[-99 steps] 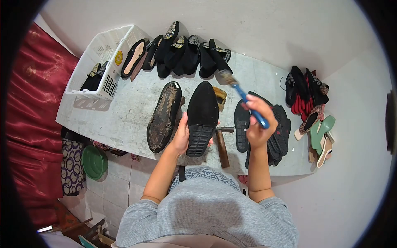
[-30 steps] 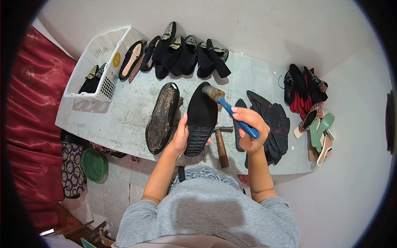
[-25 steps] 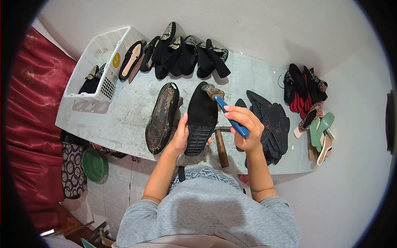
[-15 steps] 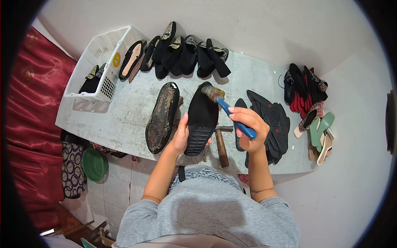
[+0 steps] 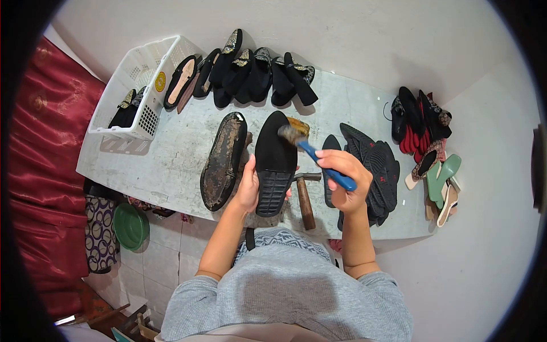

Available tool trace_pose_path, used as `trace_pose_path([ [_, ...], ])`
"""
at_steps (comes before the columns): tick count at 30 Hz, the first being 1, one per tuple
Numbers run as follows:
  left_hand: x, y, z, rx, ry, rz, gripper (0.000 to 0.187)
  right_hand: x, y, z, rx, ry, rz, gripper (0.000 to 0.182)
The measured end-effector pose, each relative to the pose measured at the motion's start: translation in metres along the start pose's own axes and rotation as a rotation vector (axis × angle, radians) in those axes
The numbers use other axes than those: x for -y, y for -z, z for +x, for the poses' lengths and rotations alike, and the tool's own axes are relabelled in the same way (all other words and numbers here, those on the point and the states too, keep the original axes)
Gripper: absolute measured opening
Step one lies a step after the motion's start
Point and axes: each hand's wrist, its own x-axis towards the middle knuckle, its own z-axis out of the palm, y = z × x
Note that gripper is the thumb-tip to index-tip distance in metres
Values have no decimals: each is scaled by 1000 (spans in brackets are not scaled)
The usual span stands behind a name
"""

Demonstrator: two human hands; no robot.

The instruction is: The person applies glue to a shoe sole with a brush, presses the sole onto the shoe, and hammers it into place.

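Note:
My left hand [image 5: 249,191] grips a black shoe sole [image 5: 275,162] by its ribbed heel end, holding it flat above the grey worktable [image 5: 171,154]. My right hand [image 5: 342,179] is closed on the blue handle of a brush [image 5: 312,154]. The brush's bristles touch the sole's right edge near the toe. A glue-stained black sole board [image 5: 224,161] lies just left of the held sole. A hammer [image 5: 304,196] with a wooden handle lies on the table between my hands.
Black soles [image 5: 373,165] are stacked at the right. Several black shoes [image 5: 256,71] line the table's far edge. A white basket [image 5: 139,88] with shoes stands far left. More sandals [image 5: 427,142] lie beyond the right end. A green basin [image 5: 130,224] sits on the floor.
The brush came down from the air onto the sole's toe. It stroked back and forth there and now rests slightly lower on the right edge. My left hand kept hold of the sole.

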Motion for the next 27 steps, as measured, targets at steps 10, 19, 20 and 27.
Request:
trace_pose_path([
  [10, 3, 9, 7, -3, -50, -7, 80, -2, 1, -18, 142, 21, 46, 25],
  [19, 3, 2, 13, 15, -156, -29, 78, 2, -9, -18, 258, 115, -60, 29],
  [20, 3, 0, 12, 15, -156, -29, 78, 2, -8, -18, 258, 115, -60, 29],
  [27, 4, -6, 12, 5, -184, -39, 74, 7, -19, -6, 161, 91, -39, 25],
])
